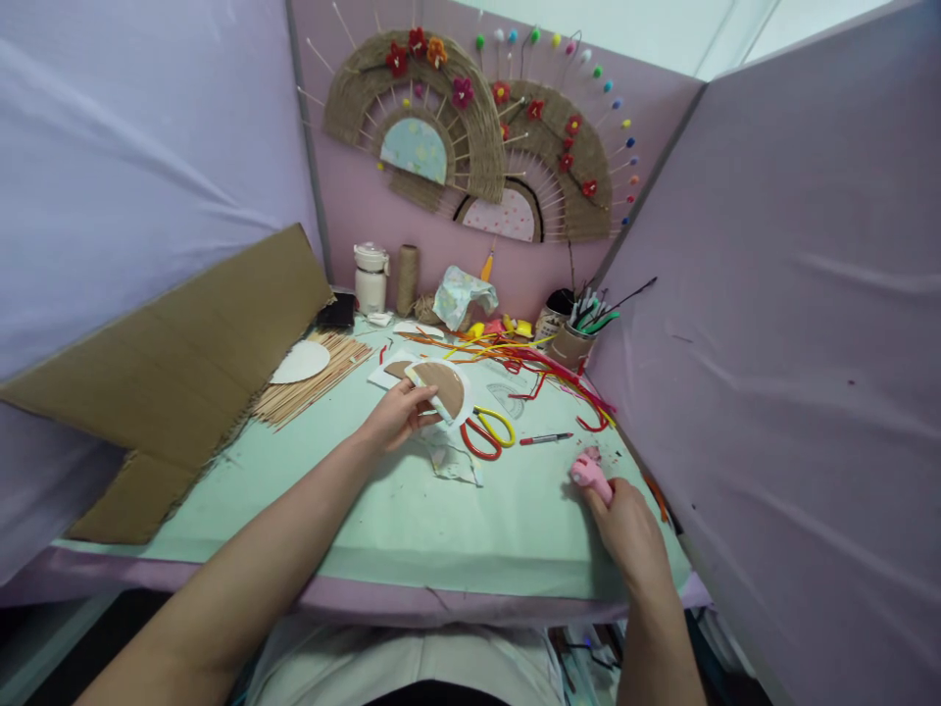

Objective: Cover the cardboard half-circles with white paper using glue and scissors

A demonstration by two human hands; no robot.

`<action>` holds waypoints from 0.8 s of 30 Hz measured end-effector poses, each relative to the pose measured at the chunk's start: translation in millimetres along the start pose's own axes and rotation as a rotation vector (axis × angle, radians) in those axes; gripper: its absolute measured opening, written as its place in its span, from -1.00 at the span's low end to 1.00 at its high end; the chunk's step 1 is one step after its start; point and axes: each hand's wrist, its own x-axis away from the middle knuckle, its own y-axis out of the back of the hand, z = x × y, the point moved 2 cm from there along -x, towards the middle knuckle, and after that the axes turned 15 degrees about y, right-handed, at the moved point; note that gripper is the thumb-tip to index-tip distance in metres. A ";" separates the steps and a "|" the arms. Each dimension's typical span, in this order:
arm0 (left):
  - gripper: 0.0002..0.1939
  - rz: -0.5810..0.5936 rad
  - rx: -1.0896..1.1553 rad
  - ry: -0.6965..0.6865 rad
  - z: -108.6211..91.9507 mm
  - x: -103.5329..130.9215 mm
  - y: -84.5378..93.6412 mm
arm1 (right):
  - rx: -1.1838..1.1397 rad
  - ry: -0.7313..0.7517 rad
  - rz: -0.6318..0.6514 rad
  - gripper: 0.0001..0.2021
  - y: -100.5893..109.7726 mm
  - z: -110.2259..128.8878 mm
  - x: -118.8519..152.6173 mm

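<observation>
My left hand (403, 414) is closed on the edge of a half-round cardboard piece (443, 384), brown in the middle with a white border. A second brown and white cardboard piece (388, 373) lies partly hidden behind it. Close by on the right are scissors (481, 441) with one red and one yellow handle. A torn scrap of patterned paper (456, 465) lies just below them. My right hand (633, 534) is wrapped round a pink hot glue gun (590, 476) at the right side of the table. A red and grey pen (545, 439) rests between the two hands.
Large cardboard (213, 343) leans at the left beside thin wooden sticks (313, 382). Coloured pipe cleaners (529, 363) spread across the back right, near a can of pens (573, 343). A white jar (371, 279) and twine spool (408, 279) stand behind. Decorated twine half-rings (477, 132) hang on the back wall.
</observation>
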 end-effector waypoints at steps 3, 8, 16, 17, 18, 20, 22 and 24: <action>-0.71 0.017 0.058 0.002 -0.8 -2.0 3.5 | 0.122 0.038 0.089 -0.62 -5.5 -7.9 2.9; -0.83 0.020 0.163 0.025 -2.6 -5.7 8.8 | 0.126 0.066 -0.091 -0.47 19.6 5.5 5.8; -0.90 0.034 0.385 0.041 -8.5 -6.5 10.0 | -1.092 0.368 -0.136 -0.68 19.0 139.6 -60.9; -0.89 0.031 0.403 0.026 -9.4 -6.7 10.4 | -1.230 0.344 -0.108 -0.69 9.1 156.9 -73.8; -0.88 0.028 0.415 0.008 -10.1 -7.0 10.9 | -1.373 0.316 -0.069 -0.69 -1.6 172.8 -85.6; -0.87 0.020 0.437 -0.029 -10.5 -8.1 11.8 | -1.623 0.246 -0.019 -0.70 -21.8 198.7 -103.8; -0.88 0.027 0.465 -0.050 -9.2 -9.6 11.8 | -1.704 0.220 -0.022 -0.71 -36.3 216.0 -113.9; -0.89 0.033 0.495 -0.066 -6.5 -10.9 11.0 | -1.804 0.176 -0.033 -0.76 -45.0 225.6 -117.0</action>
